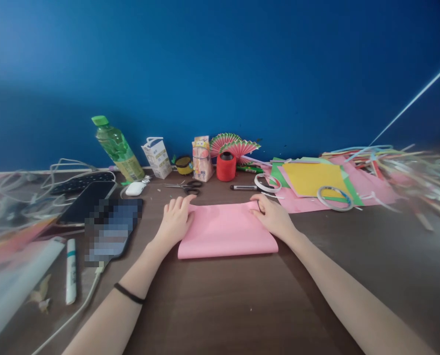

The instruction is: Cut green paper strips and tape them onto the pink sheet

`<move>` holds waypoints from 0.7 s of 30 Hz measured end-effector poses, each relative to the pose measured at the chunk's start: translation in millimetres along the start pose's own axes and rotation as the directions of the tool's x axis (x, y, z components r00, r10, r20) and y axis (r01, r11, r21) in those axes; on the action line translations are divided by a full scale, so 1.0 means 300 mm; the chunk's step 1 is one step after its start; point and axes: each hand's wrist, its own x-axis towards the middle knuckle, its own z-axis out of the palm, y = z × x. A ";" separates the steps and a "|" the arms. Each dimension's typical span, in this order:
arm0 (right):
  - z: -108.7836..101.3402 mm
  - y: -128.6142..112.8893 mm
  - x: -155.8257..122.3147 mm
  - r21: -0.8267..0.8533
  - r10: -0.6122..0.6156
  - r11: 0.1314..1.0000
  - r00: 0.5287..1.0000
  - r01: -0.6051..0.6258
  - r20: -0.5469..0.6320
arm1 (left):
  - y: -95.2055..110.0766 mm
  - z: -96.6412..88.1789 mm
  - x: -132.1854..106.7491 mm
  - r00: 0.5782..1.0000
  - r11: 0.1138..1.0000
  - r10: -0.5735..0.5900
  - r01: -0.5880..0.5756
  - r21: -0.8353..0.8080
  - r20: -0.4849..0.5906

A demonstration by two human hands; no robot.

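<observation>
A sheet of pink paper [225, 229] lies bent over on the dark table in front of me, its rounded, unflattened bend facing my side. My left hand [177, 219] grips its far left corner, with the thumb along the paper's edge. At the far right corner, my right hand [274, 217] pinches the sheet between thumb and curled fingers. The paper's underside is hidden. Just beyond the sheet lie black scissors [190, 186] and a dark pen [247, 187].
Behind stand a green bottle [120, 150], a small carton [158, 158], a red thread spool [226, 167] and a pleated paper fan [240, 147]. Coloured paper [312, 178] and tape rolls [334, 198] lie right. A phone [122, 227], its cable and a marker [71, 271] are left.
</observation>
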 end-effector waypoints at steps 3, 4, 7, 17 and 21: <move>-0.018 -0.001 0.011 0.089 -0.032 0.995 0.999 0.033 -0.010 | -0.004 0.006 0.001 0.999 1.000 0.019 -0.020 -0.024 -0.029; -0.024 0.003 0.016 0.108 -0.068 0.992 0.998 0.068 -0.008 | -0.007 0.009 0.002 0.999 0.999 0.033 -0.033 -0.040 -0.008; -0.042 0.021 0.029 0.174 -0.170 0.971 0.985 0.163 0.031 | -0.012 0.018 0.007 0.997 0.996 0.057 -0.054 -0.066 0.058; -0.071 -0.118 -0.016 0.285 -0.408 0.902 0.856 0.324 0.318 | -0.005 0.031 0.006 0.994 0.992 0.108 -0.106 -0.067 0.026; -0.041 -0.225 -0.082 0.281 -0.456 0.886 0.802 0.369 0.385 | -0.007 0.032 0.008 0.995 0.994 0.090 -0.088 -0.061 0.031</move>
